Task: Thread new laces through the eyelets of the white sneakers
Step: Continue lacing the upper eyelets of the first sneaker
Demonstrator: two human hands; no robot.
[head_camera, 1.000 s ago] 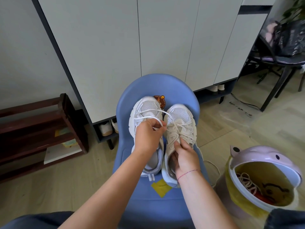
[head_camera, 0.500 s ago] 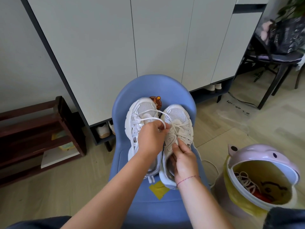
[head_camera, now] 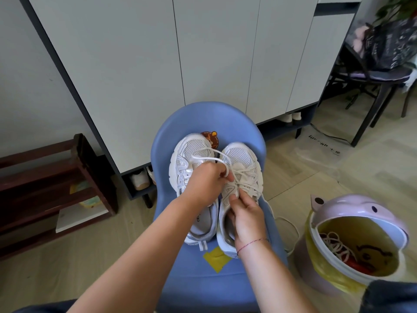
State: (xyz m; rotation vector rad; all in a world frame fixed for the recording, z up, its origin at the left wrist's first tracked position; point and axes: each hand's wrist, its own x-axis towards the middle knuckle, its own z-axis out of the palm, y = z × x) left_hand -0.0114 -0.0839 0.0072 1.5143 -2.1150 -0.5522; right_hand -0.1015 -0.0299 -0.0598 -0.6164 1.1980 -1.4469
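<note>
Two white sneakers stand side by side on a blue chair seat (head_camera: 228, 276), toes away from me. The left sneaker (head_camera: 187, 159) has no lacing across its tongue. The right sneaker (head_camera: 242, 161) is partly laced with a white lace (head_camera: 208, 158). My left hand (head_camera: 208, 182) pinches that lace, which loops over the toe of the left sneaker. My right hand (head_camera: 246, 216) grips the right sneaker at its tongue and collar. The lace's other end trails off the chair's right side to the floor.
A pink bin (head_camera: 358, 242) with a yellow liner holds old laces at the right. A dark wooden shoe rack (head_camera: 56, 184) stands at the left. White cabinet doors (head_camera: 180, 53) rise behind the chair. A black chair (head_camera: 372, 80) with a bag is at the far right.
My left hand has shifted slightly right, toward the right sneaker, drawing the lace loop with it. My right hand keeps its hold on the right sneaker.
</note>
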